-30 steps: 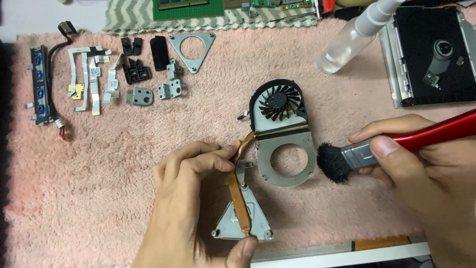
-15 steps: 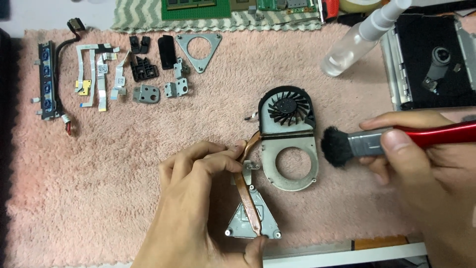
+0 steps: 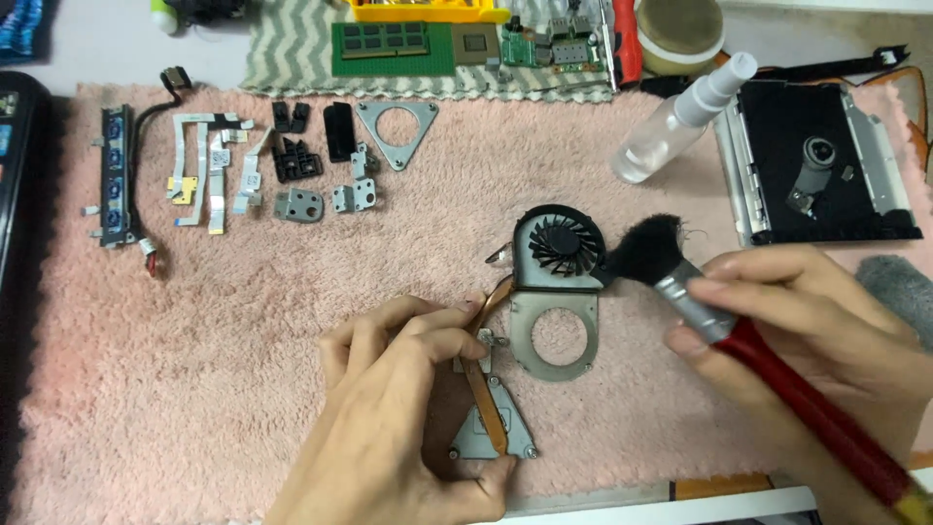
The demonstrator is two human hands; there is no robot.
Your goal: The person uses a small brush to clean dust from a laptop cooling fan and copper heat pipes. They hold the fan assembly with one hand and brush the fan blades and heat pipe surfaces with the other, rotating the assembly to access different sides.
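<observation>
Copper heat pipe assembly [image 3: 530, 335] lies flat on the pink towel [image 3: 194, 389], just below-left of the spray bottle [image 3: 680, 122]; left hand [image 3: 408, 418] pinches it at the pipe and lower plate, likely to stop it sliding under strokes; right hand [image 3: 807, 340] grips a red-handled brush [image 3: 700, 292], bristles touching the fan's right edge; long axis runs near-vertical, fan end pointing away from the person, triangular plate nearest.
</observation>
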